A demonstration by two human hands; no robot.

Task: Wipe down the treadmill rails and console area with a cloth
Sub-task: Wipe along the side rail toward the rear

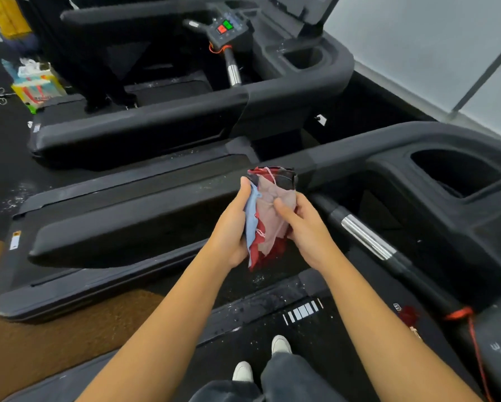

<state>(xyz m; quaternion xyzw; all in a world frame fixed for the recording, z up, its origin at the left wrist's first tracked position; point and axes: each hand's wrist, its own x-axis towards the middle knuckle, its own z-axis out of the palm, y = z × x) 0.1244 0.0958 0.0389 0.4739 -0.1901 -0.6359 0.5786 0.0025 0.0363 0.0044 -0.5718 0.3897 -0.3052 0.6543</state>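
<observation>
Two black treadmills are standing side by side on a dark floor beside a pale wall, with a brown mat (55, 329) lying at the lower left. The person is standing on the near belt (272, 329), white shoes (281, 344) showing at the bottom of the view. Both hands are meeting in front of the body, just short of the left rail (145, 227), and are gripping a bundled cloth (269, 216) between them. The cloth is a wad of pink, pale blue, red and dark plaid pieces, with loose threads hanging from it. The left hand (233, 224) is closing around the cloth's left edge, thumb reaching up along the blue layer. The right hand (304, 227) is clamping the right side, thumb pressing across the pink front. The cloth's top is poking out above both hands and its red lower end is hanging below them. To the right, a chrome-banded grip (366, 240) is running toward the console (446, 181), apart from the cloth. On the far treadmill, red and green buttons (224, 27) are showing.
</observation>
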